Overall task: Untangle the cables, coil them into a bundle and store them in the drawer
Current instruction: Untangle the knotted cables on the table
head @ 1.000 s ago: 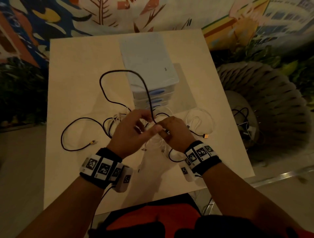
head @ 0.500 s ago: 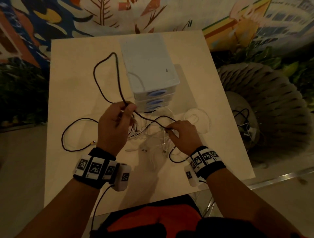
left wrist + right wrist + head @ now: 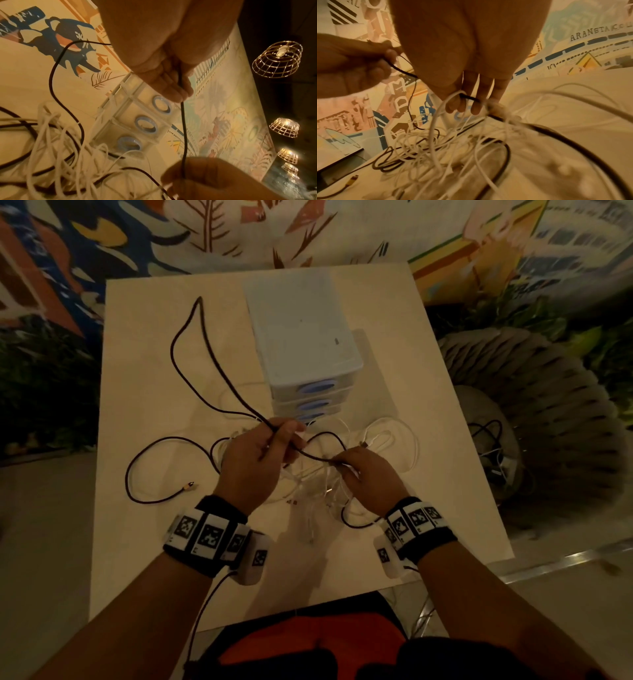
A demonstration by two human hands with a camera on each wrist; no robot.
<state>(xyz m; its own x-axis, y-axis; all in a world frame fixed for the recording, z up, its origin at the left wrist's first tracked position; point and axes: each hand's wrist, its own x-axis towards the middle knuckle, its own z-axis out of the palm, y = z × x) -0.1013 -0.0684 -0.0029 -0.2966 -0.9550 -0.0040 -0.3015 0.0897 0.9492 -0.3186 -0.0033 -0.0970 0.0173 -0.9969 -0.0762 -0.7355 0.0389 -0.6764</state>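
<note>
1. Black cable [image 3: 191,344]: one strand runs between both hands above the table [image 3: 137,371]. Beyond the left fingers it rises in a tall narrow loop, to the left of the drawer unit [image 3: 301,337].
2. Left hand [image 3: 255,463]: fingers [image 3: 173,86] curled together, clamped on the black cable, which leaves at the fingertips. Wrist view shows the strand dropping straight from these fingertips to the right hand [image 3: 205,180].
3. Right hand [image 3: 368,474]: thumb and forefinger pinch the same black cable. In the right wrist view the other fingers [image 3: 485,94] hang fairly straight, slightly spread, with the strand crossing them near the tips.
4. White cables [image 3: 322,484]: loose tangled heap on the table directly under and between both hands; loops spread out past the right fingertips.
5. More black cable lies in a wide loop outboard of the left hand, ending in a small gold-tipped plug [image 3: 189,486] near the left wrist.
6. Drawer unit: three stacked drawers with blue oval handles, all closed, just beyond the fingertips of both hands.
7. Tangle not yet separated; black strands thread through the white heap in both wrist views.
</note>
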